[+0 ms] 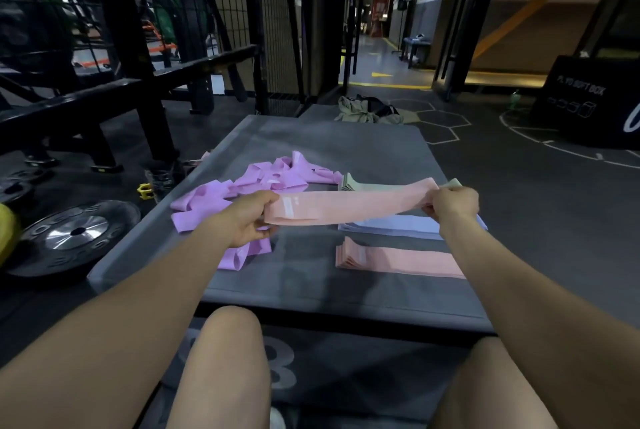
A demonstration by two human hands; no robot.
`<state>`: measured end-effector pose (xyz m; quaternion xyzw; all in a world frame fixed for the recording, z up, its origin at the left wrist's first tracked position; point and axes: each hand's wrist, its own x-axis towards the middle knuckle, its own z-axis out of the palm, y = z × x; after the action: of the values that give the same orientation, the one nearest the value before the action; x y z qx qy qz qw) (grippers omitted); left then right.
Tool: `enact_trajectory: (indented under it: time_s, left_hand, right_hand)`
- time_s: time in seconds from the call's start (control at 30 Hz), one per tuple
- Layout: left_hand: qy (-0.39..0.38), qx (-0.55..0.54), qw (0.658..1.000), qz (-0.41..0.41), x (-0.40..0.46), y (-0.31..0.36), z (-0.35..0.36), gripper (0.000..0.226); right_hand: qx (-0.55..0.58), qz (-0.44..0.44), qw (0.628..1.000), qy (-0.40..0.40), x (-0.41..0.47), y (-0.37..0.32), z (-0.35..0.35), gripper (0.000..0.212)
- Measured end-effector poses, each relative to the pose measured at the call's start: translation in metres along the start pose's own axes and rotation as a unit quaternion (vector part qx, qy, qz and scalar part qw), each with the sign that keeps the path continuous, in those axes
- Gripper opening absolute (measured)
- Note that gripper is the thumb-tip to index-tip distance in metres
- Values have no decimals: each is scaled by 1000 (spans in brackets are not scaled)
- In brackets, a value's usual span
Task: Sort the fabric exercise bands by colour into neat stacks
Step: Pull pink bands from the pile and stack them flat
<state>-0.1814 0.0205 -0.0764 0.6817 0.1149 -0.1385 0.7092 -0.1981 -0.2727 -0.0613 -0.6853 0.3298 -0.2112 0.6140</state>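
Above the desk (311, 290), left hand (247, 217) and right hand (452, 204) grip a pink band (346, 206) stretched between them, purple bands (249, 186) heaped at ten o'clock.

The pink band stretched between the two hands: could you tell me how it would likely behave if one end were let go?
The pink band would probably flop down: it sags slightly between the left hand and right hand. It looks light and thin, like the folded pink stack. It seems unlikely to slide, being soft fabric.
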Motion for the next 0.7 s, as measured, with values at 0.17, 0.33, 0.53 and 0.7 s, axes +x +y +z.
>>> enact_trajectory:
  time_s: [0.17,0.33,0.53,0.7]
  left_hand:
    - [-5,20,999,39,6,-10,29,19]
    - [53,72,991,97,19,-24,65,21]
    - [94,194,968,128,25,-39,109,28]
    - [123,298,938,129,33,-52,125,29]
  right_hand:
    - [-15,10,999,27,12,13,-32,21]
    - [-54,4,997,52,26,33,-64,20]
    - [-102,6,992,67,46,61,-100,20]
    - [-142,-7,987,69,53,73,-110,19]
